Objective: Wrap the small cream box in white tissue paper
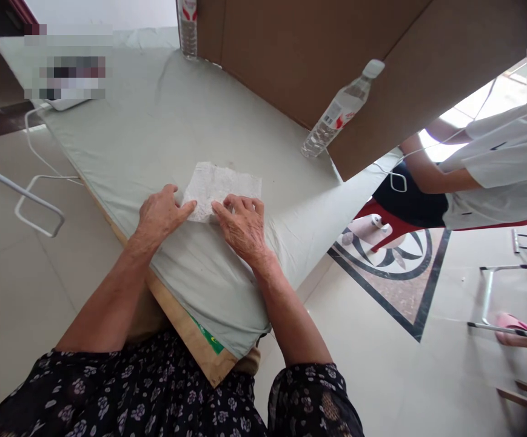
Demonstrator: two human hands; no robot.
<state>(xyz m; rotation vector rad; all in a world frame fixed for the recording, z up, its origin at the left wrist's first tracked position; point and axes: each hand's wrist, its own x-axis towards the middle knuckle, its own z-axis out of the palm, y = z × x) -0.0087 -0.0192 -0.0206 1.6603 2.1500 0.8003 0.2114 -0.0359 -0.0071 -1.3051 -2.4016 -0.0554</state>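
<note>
A thin white tissue (pixel 224 182) lies spread out on a table covered with a pale green cloth (pixel 190 121). At its left edge is my left hand (pixel 161 212), with the thumb stretched over the tissue's border and the other fingers resting on the cloth. My right hand (pixel 242 227) sits on the tissue's lower right part, fingers bent and apart, thumb touching the sheet. Neither hand grips anything that I can see.
A large brown cardboard panel (pixel 290 60) stands across the table, with a tilted water bottle (pixel 336 115) against it and another bottle (pixel 189 30) farther back. A white tray (pixel 74 100) lies at the far left. Someone in a white shirt (pixel 509 152) sits right.
</note>
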